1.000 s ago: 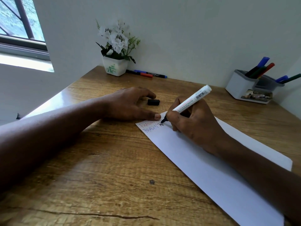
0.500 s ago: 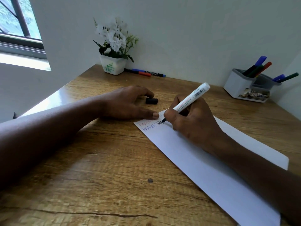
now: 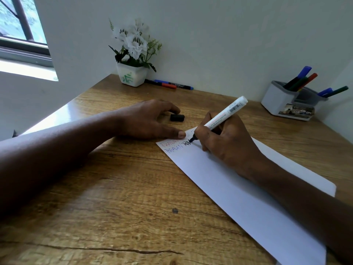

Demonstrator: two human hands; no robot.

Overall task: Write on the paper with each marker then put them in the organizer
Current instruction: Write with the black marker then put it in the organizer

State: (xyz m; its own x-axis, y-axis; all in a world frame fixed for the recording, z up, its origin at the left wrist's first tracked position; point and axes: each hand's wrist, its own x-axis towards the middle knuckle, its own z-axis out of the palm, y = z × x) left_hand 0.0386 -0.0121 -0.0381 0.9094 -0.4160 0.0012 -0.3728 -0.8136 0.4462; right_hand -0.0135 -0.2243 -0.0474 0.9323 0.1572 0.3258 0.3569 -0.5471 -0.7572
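Note:
A white sheet of paper (image 3: 229, 188) lies slanted on the wooden desk (image 3: 114, 197). My right hand (image 3: 227, 144) grips a white-bodied black marker (image 3: 223, 117), its tip on the paper beside red and blue words. Black letters stand at the tip. My left hand (image 3: 147, 121) rests flat on the desk, thumb pressing the paper's far corner. The marker's black cap (image 3: 177, 117) lies just beyond my left fingers. The white and grey organizer (image 3: 286, 102) stands at the back right with several markers in it.
A white flower pot (image 3: 131, 74) stands at the back against the wall. Beside it lie a red-capped marker (image 3: 164, 84) and a blue-capped marker (image 3: 177, 85). A window is at the upper left. The wall closes the desk at the back and right.
The black writing has grown to the right as my right hand moved the marker tip along the line. My left hand has stayed on the paper's corner.

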